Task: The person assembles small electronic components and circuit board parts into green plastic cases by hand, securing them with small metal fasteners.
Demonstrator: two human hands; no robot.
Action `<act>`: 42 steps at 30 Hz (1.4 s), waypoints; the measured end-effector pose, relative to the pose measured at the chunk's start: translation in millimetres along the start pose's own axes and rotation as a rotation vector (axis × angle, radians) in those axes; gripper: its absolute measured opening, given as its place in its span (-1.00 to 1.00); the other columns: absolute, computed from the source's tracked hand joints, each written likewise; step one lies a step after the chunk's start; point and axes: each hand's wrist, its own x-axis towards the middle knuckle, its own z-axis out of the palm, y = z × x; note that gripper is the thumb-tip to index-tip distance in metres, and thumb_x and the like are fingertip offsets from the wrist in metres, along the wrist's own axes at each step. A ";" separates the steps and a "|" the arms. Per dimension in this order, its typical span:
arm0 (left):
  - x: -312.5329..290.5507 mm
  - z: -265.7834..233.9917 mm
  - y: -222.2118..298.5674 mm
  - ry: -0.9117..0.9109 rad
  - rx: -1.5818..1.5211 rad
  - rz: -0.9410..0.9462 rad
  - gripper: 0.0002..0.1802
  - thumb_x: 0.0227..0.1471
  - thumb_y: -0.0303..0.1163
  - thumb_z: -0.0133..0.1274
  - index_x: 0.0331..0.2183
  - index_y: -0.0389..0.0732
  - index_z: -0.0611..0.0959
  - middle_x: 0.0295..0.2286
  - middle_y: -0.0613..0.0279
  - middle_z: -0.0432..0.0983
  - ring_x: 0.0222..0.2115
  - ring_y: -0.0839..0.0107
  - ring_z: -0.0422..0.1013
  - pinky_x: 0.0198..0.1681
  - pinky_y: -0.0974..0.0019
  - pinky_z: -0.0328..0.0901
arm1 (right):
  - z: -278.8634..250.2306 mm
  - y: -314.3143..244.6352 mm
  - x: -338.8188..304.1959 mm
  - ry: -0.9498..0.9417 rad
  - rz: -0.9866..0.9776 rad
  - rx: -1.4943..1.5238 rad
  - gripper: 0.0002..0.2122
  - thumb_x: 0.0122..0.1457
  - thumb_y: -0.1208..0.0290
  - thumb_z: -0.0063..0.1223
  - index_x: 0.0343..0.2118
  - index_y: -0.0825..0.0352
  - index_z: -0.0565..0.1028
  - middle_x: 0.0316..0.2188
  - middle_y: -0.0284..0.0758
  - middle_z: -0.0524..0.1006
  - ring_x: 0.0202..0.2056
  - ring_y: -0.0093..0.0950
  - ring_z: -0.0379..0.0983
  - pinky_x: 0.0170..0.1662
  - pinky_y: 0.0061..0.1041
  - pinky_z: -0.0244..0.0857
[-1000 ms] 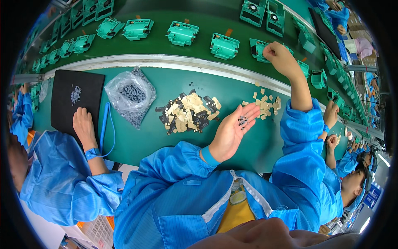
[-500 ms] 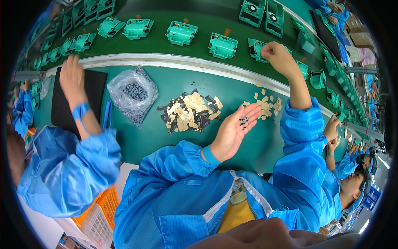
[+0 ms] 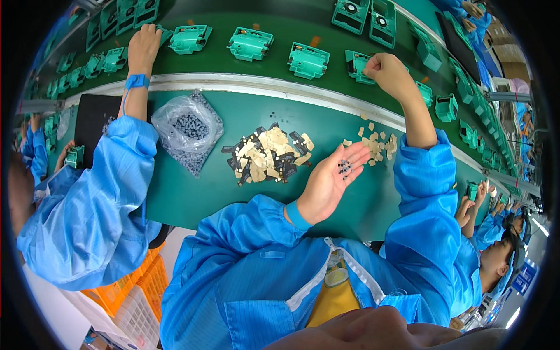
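Observation:
My left hand [image 3: 329, 184] lies palm up over the bench with its fingers stretched out flat. Several small dark grey parts [image 3: 345, 167] rest loose on that palm and fingers. My right hand [image 3: 385, 73] reaches over the belt, closed in a pinch at the right end of a turquoise plastic housing [image 3: 357, 63]. Whatever sits between those fingertips is hidden or too small to name. Below and left of my left hand's reach spreads a pile of cream and black sticker scraps [image 3: 269, 154]. Smaller cream pieces [image 3: 379, 144] are scattered just beyond its fingertips.
A clear plastic bag [image 3: 189, 131] of small grey parts stands open on the bench. More turquoise housings [image 3: 249, 44] line the green belt behind a pale rail [image 3: 262, 95]. At left, a co-worker's hand [image 3: 144, 46] reaches over the belt; another person works at right.
The housings have slid slightly left, and my right hand has shifted a little left with its housing. My left hand stays nearly still. The left co-worker's hand has moved right and up to the belt.

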 end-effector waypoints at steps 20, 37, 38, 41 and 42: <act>3.7 -2.5 -9.9 -0.065 -0.024 0.016 -0.31 0.38 -0.01 -0.38 0.25 -0.41 0.21 0.20 0.04 0.24 0.23 0.29 0.15 0.34 0.17 -0.02 | 21.6 -43.3 -191.1 0.114 -0.158 0.255 -0.91 0.00 0.60 0.25 -0.44 0.44 0.54 -0.46 -0.22 0.44 -0.34 -0.28 0.38 -0.24 -0.32 0.27; 3.4 -3.5 -10.3 -0.026 -0.024 0.036 -0.30 0.37 -0.02 -0.33 0.25 -0.44 0.19 0.20 0.06 0.20 0.22 0.30 0.14 0.34 0.18 -0.01 | 22.4 -42.5 -191.1 0.063 -0.369 0.101 -0.91 0.04 0.66 0.09 -0.37 0.45 0.45 -0.38 -0.12 0.37 -0.28 -0.12 0.30 -0.20 -0.23 0.23; 4.6 -3.6 -10.1 -0.023 -0.025 0.041 -0.30 0.37 -0.02 -0.33 0.25 -0.43 0.19 0.20 0.06 0.20 0.21 0.30 0.15 0.34 0.18 -0.01 | 23.9 -41.7 -190.6 0.066 -0.368 0.099 -0.91 0.04 0.66 0.09 -0.37 0.45 0.45 -0.38 -0.12 0.37 -0.28 -0.12 0.30 -0.20 -0.23 0.23; 4.6 -3.8 -9.3 -0.029 -0.010 0.057 -0.31 0.37 -0.03 -0.33 0.25 -0.43 0.19 0.21 0.05 0.20 0.23 0.28 0.14 0.34 0.18 -0.02 | 25.0 -39.0 -187.4 0.067 -0.377 0.100 -0.93 0.06 0.66 0.07 -0.37 0.44 0.44 -0.39 -0.12 0.36 -0.28 -0.11 0.29 -0.19 -0.22 0.23; 3.6 -3.8 -8.6 -0.033 0.004 0.071 -0.31 0.38 -0.03 -0.33 0.25 -0.42 0.19 0.22 0.03 0.19 0.24 0.26 0.12 0.34 0.18 -0.02 | 20.7 -36.6 -182.2 0.031 -0.388 0.116 -0.93 0.08 0.65 0.06 -0.37 0.44 0.44 -0.39 -0.12 0.37 -0.27 -0.11 0.30 -0.19 -0.24 0.23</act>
